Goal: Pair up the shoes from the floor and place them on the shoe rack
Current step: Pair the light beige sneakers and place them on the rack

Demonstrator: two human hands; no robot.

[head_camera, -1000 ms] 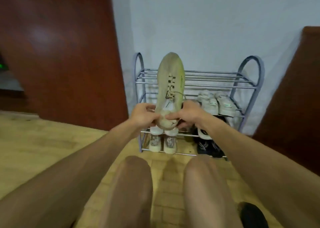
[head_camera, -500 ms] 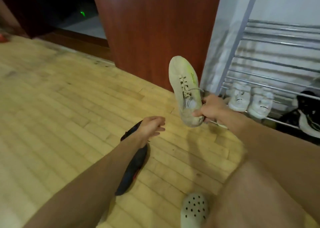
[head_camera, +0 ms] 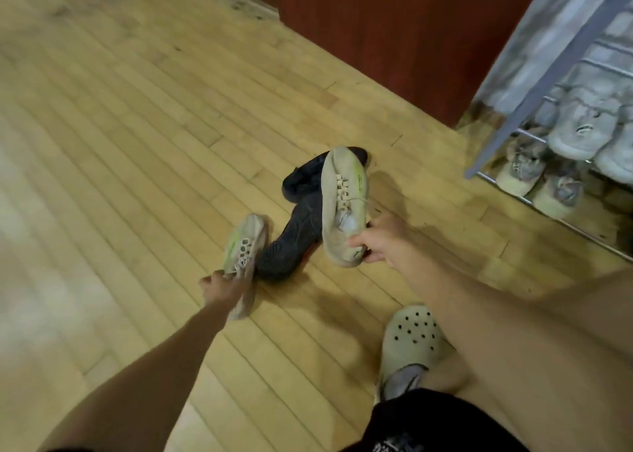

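My right hand (head_camera: 378, 240) grips a beige sneaker (head_camera: 342, 208) with green trim by its heel, toe pointing away, held just above the floor. My left hand (head_camera: 221, 288) is closed on the heel of the matching beige sneaker (head_camera: 245, 256), which lies on the wooden floor to the left. Between the two lie two dark shoes (head_camera: 298, 222), one partly hidden behind the held sneaker. The metal shoe rack (head_camera: 544, 84) stands at the right edge, with pale sneakers (head_camera: 579, 126) on its shelves.
A beige clog with holes (head_camera: 411, 338) is on my foot at lower right. A reddish-brown wooden panel (head_camera: 394, 33) stands behind the shoes, left of the rack. Wooden floor (head_camera: 120, 126) stretches to the left.
The view has swung left and down from the rack. My left hand reached down and took hold of the second beige sneaker on the floor. My right hand lowered its sneaker.
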